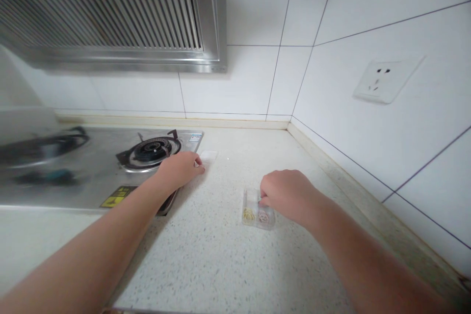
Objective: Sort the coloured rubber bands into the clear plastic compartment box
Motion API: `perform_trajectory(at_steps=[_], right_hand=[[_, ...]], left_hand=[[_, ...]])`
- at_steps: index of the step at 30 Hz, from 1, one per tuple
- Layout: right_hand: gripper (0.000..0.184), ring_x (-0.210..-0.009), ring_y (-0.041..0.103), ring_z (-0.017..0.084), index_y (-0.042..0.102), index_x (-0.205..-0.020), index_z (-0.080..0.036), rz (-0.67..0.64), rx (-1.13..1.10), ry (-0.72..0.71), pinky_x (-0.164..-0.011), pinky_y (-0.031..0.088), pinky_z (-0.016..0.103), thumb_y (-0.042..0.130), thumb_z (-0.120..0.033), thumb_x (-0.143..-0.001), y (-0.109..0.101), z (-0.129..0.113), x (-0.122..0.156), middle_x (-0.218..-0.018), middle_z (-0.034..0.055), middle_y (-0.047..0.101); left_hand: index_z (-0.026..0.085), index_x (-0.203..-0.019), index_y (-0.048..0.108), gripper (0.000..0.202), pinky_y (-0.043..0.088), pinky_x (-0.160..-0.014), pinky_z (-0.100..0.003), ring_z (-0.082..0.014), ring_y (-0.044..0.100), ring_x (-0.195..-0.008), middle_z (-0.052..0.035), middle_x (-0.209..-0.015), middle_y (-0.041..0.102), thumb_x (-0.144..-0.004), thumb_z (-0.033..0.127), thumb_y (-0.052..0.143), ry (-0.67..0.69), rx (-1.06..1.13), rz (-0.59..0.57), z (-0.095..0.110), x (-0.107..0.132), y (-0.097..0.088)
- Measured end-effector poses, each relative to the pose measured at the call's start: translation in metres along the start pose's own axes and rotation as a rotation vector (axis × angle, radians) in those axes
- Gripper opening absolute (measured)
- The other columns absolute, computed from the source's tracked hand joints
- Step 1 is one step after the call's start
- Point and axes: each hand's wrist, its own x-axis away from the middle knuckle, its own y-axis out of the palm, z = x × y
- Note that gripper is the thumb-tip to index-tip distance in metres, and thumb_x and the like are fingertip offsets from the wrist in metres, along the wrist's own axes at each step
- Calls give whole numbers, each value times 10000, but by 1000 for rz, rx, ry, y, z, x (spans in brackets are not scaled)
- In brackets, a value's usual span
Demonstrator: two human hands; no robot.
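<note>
My left hand [179, 168] reaches forward beside the gas stove, and its fingers pinch a small clear plastic lid [209, 156] lying flat on the speckled countertop [206, 250]. My right hand [286, 195] is curled over a small clear plastic box [256, 211] with compartments. A yellow coil and a pinkish coil of small items show in the two near compartments. The right fingers dip into the box's far side; what they grip is hidden.
A steel gas stove [91, 171] with a black burner [152, 149] sits at the left, under a metal range hood [110, 14]. White tiled walls meet in a corner behind, with a wall socket [382, 81] on the right wall.
</note>
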Motion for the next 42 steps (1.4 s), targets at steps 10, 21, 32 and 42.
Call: perform_trajectory(at_steps=[10,21,32,42], right_hand=[[85,-717,665,295,725,-784,-192,-11,42,-48,-561,415,337,662,-192,-728,-3,-1,-5,-751,80,676],[130,-693,662,260,734,-754,-216,19,31,-107,-520,324,313,610,-192,-719,-1,5,-5,-740,58,682],[90,-718,666,275,747,-789,-242,4,34,-123,-541,360,318,695,-260,-717,5,7,-9,-762,48,690],[101,-700,652,239,735,-784,-226,-39,16,-169,-535,301,304,649,-206,-734,0,7,-9,-762,38,691]], left_hand=[[259,-960,691,370,358,-596,-307,-256,629,-799,-73,-933,693,-824,526,474,21,-40,103,14,10,-6],[260,-905,689,346,330,-583,-307,-231,620,-754,-47,-882,697,-866,461,409,107,-32,153,28,18,-4],[273,-883,690,338,332,-577,-310,-225,631,-755,-39,-855,693,-860,459,408,142,-50,133,32,17,0],[255,-883,695,373,299,-558,-301,-213,613,-704,-53,-841,694,-875,465,386,188,-58,108,37,20,3]])
